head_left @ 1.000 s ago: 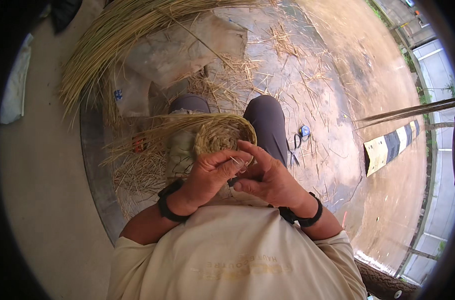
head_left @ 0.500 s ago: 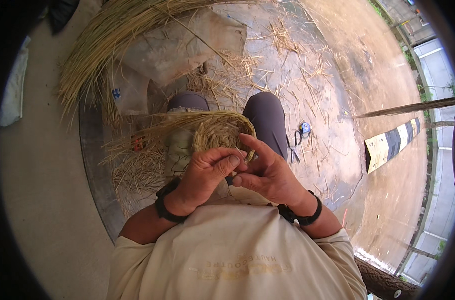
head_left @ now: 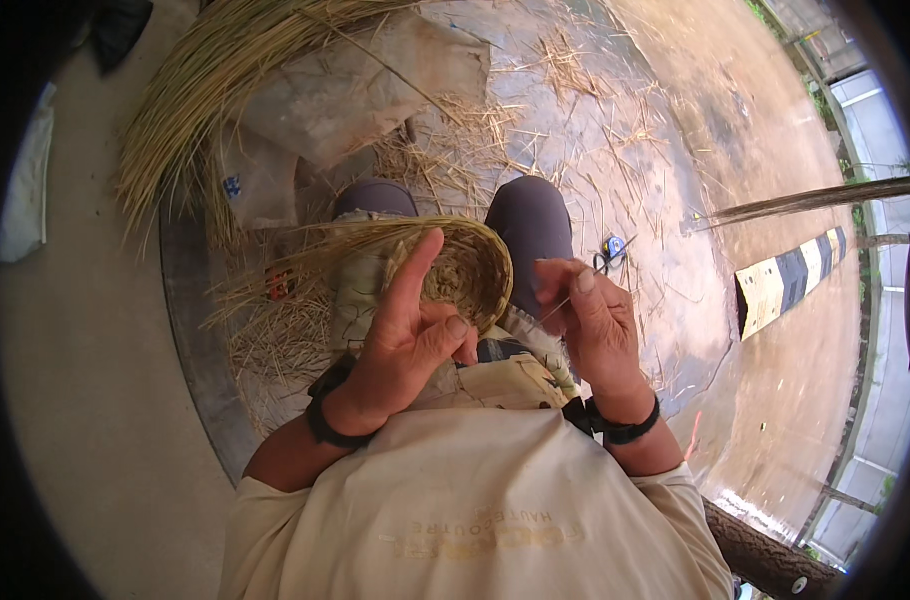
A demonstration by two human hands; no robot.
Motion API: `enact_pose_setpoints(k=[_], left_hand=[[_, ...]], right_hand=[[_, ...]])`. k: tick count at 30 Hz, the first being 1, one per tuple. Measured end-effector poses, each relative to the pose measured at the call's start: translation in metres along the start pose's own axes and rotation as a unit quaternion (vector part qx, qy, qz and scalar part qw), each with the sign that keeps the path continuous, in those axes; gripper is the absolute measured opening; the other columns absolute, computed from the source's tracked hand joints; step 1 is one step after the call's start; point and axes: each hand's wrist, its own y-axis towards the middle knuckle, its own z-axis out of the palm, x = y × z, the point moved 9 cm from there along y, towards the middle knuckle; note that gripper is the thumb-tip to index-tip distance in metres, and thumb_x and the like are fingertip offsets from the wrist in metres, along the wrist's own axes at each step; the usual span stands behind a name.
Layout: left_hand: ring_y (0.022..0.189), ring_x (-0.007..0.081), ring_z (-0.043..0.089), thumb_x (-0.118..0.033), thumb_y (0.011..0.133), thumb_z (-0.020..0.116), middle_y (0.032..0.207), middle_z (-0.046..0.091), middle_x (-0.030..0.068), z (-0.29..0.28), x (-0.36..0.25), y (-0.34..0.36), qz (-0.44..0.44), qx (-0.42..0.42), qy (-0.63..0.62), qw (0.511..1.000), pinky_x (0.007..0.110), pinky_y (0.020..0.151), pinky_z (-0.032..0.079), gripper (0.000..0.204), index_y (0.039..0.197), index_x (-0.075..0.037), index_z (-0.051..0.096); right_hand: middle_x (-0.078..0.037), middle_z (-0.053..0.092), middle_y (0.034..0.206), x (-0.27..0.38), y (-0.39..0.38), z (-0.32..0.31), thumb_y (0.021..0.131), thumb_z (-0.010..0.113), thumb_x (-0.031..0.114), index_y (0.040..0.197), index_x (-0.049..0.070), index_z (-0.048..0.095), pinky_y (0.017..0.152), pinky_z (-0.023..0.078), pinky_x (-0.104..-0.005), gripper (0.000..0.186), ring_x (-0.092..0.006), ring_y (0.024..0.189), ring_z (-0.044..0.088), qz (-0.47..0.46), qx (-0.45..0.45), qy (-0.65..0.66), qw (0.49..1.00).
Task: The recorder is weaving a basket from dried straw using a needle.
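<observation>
A small round coiled straw basket (head_left: pixel 487 262) lies tilted on my lap between the knees, its hollow facing up. Loose long straws (head_left: pixel 315 245) trail from its rim to the left. My left hand (head_left: pixel 400 335) is in front of the basket's near left side, covering part of it. Its index finger points up and away, while the thumb presses on the curled fingers; what they pinch, if anything, is hidden. To the right of the basket, my right hand (head_left: pixel 600 330) is raised with thumb and fingers together on a thin, pale needle-like strand (head_left: pixel 552 314).
A large bundle of long straw (head_left: pixel 210 100) lies at the far left beside clear plastic sheeting (head_left: pixel 345 110). Straw scraps (head_left: pixel 465 140) litter the ground mat. Past my right knee is a blue tape measure (head_left: pixel 614 248). A black-and-white striped barrier (head_left: pixel 790 280) lies further right.
My hands were together over the basket's near edge and are now apart. The right hand has moved right with the thin strand. More of the basket's hollow shows.
</observation>
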Motion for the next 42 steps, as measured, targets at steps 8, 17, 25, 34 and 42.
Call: enact_pose_setpoints(k=[8, 17, 25, 34, 42], left_hand=[[0.075, 0.0115, 0.058, -0.017, 0.106, 0.058, 0.083, 0.062, 0.0058, 0.017, -0.006, -0.005, 0.000, 0.056, -0.068, 0.996, 0.028, 0.073, 0.049, 0.087, 0.165, -0.016, -0.006], [0.068, 0.0120, 0.052, -0.021, 0.107, 0.057, 0.074, 0.057, 0.0054, 0.032, -0.003, -0.005, -0.051, 0.064, -0.111, 0.990, 0.032, 0.071, 0.047, 0.086, 0.165, -0.024, -0.006], [0.066, 0.0123, 0.051, -0.017, 0.107, 0.054, 0.073, 0.056, 0.0054, 0.035, 0.000, -0.002, -0.050, 0.067, -0.153, 0.985, 0.033, 0.070, 0.048, 0.083, 0.165, -0.024, -0.005], [0.065, 0.0131, 0.051, -0.018, 0.107, 0.054, 0.072, 0.055, 0.0049, 0.034, -0.006, -0.001, -0.041, 0.082, -0.136, 0.986, 0.033, 0.068, 0.048, 0.083, 0.165, -0.023, -0.005], [0.064, 0.0144, 0.053, -0.018, 0.106, 0.056, 0.070, 0.054, 0.0049, 0.030, -0.003, 0.001, -0.056, 0.072, -0.159, 0.983, 0.035, 0.067, 0.049, 0.083, 0.166, -0.023, -0.003]], right_hand=[[-0.019, 0.070, 0.118, 0.013, -0.010, 0.019, 0.109, 0.051, 0.022, 0.134, -0.004, 0.058, 0.089, 0.062, -0.0404, 0.036, -0.0305, 0.106, 0.073, -0.027, 0.023, 0.233, 0.972], [-0.019, 0.072, 0.117, 0.003, -0.009, 0.020, 0.108, 0.053, 0.019, 0.130, -0.003, 0.061, 0.085, 0.064, -0.0415, 0.032, -0.0307, 0.103, 0.074, -0.008, 0.032, 0.277, 0.960], [-0.019, 0.072, 0.116, 0.001, -0.009, 0.020, 0.108, 0.054, 0.019, 0.130, -0.003, 0.061, 0.084, 0.064, -0.0416, 0.033, -0.0308, 0.103, 0.074, -0.005, 0.035, 0.284, 0.958], [-0.020, 0.072, 0.116, 0.001, -0.006, 0.023, 0.108, 0.053, 0.019, 0.130, -0.004, 0.060, 0.084, 0.064, -0.0416, 0.032, -0.0312, 0.102, 0.074, 0.001, 0.040, 0.285, 0.958], [-0.020, 0.072, 0.115, 0.005, -0.006, 0.024, 0.108, 0.053, 0.019, 0.129, -0.004, 0.060, 0.083, 0.064, -0.0420, 0.032, -0.0322, 0.101, 0.075, -0.004, 0.041, 0.276, 0.960]])
